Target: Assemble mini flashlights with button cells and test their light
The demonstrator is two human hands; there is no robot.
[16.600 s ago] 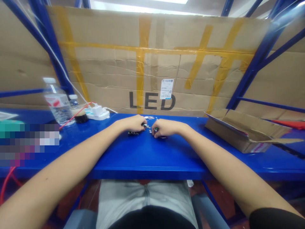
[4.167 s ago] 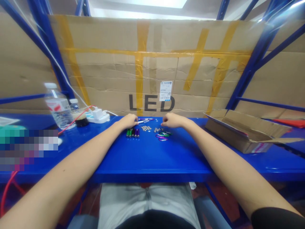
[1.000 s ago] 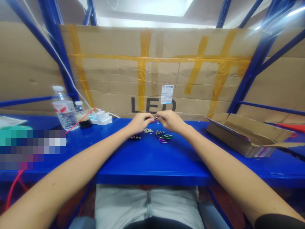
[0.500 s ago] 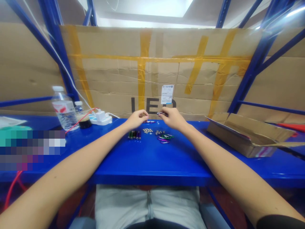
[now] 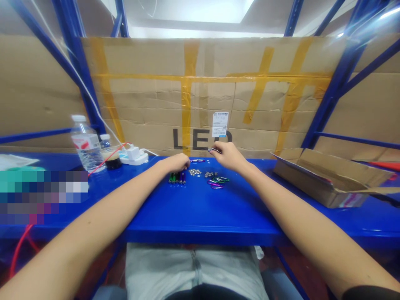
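Note:
My left hand (image 5: 178, 161) rests with curled fingers on the blue table (image 5: 193, 212), just behind a row of small coloured tubes (image 5: 176, 178). My right hand (image 5: 225, 155) is raised a little and pinches a small metal piece (image 5: 213, 150) between its fingertips. A thin pink-and-silver piece (image 5: 197, 160) lies between the hands. A cluster of small silver discs (image 5: 195, 171), several tiny metal parts (image 5: 210, 174) and coloured carabiner clips (image 5: 217, 182) lie in front of them.
A water bottle (image 5: 83, 143), a smaller dark bottle (image 5: 109, 154) and a white power strip (image 5: 135, 156) with a red cable stand at the left. An open flat cardboard box (image 5: 328, 177) lies at the right. A taped cardboard wall (image 5: 200, 91) closes the back.
My hands were together over the parts a second ago. They have since drawn apart: the left one has lowered onto the table, and the right one has lifted with the small metal piece.

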